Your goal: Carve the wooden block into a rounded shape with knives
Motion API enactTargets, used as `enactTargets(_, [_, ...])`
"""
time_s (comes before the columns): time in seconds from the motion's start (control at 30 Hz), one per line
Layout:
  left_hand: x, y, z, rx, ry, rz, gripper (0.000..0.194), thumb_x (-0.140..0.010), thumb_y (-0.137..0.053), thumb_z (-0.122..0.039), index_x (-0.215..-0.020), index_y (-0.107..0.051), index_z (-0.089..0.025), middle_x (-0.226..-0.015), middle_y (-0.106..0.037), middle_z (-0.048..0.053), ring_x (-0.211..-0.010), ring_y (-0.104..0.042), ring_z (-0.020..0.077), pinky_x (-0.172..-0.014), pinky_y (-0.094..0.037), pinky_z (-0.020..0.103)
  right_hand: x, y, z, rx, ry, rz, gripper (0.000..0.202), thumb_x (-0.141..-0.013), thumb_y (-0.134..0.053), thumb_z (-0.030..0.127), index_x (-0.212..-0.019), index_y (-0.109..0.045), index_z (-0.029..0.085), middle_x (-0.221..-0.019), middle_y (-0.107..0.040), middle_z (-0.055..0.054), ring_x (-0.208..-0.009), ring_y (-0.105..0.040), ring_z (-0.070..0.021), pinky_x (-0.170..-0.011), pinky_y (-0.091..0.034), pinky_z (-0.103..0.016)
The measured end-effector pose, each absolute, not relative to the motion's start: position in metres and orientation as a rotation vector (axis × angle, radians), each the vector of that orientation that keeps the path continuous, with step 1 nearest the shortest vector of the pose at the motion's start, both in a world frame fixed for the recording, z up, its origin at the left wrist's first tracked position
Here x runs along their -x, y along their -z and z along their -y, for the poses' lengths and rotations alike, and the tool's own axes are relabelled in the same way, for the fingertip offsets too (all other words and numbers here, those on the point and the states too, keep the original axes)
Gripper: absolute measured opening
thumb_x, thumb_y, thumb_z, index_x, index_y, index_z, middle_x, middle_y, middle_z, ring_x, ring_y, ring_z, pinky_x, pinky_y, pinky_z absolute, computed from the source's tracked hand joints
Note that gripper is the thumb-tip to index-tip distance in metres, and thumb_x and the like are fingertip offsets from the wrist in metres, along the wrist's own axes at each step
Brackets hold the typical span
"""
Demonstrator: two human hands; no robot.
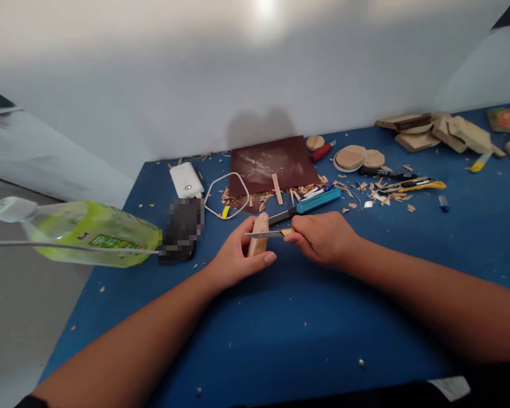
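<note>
My left hand (238,255) is closed around a small pale wood piece (259,243) with a rounded top end, held above the blue table. In my right hand (323,235) is a knife with a yellow handle (288,231); most of the handle is hidden in the fist. Its thin blade (263,234) lies across the wood, pointing left. Just behind both hands rests a blue-handled utility knife (318,200) with its dark blade out. Wood shavings (255,199) and a flat wood strip (277,189) lie beyond, by a brown sheet (272,164).
At left stand a green-labelled bottle (97,232), a dark pixelated object (181,229) and a white power bank (187,180) with a cable. To the right are wood discs (351,157), a red-handled knife (322,152), a yellow cutter (416,185), a black marker (386,173) and wood blocks (446,133).
</note>
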State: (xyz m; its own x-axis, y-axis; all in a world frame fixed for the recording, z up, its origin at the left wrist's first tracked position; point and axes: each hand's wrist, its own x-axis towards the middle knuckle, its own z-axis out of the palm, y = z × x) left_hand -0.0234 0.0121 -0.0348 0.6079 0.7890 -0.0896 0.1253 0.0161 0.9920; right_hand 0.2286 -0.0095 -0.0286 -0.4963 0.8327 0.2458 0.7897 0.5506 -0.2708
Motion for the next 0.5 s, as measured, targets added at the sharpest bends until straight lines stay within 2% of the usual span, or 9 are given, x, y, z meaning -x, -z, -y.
enactTargets(0.33, [0.0223,0.0352,-0.0089,-1.498,-0.583,-0.766,0.054,-0.082,-0.088,-0.044,-0.114,-0.05,-0.022,-0.09,-0.05,-0.003,-0.073,-0.044,0.0121,-0.063,-0.037,0.024,-0.2238,0.0263,0.0132,1.264,-0.193,2.556,0.079,-0.112,-0.005,0.065,-0.096,-0.067,0.018,-0.079,-0.073,-0.007,-0.062,-0.057,-0.0188,-0.058,-0.017,-0.032])
enactTargets(0.5, [0.0239,0.0326,-0.0108,-1.518,-0.571,-0.769,0.053,-0.081,-0.088,-0.045,-0.112,-0.052,-0.022,-0.089,-0.052,-0.003,-0.073,-0.046,0.0126,-0.063,-0.037,0.024,-0.2241,0.0221,0.0113,1.305,-0.156,2.566,0.078,-0.112,-0.008,0.065,-0.096,-0.068,0.017,-0.081,-0.075,-0.009,-0.065,-0.06,-0.0198,-0.058,-0.015,-0.033])
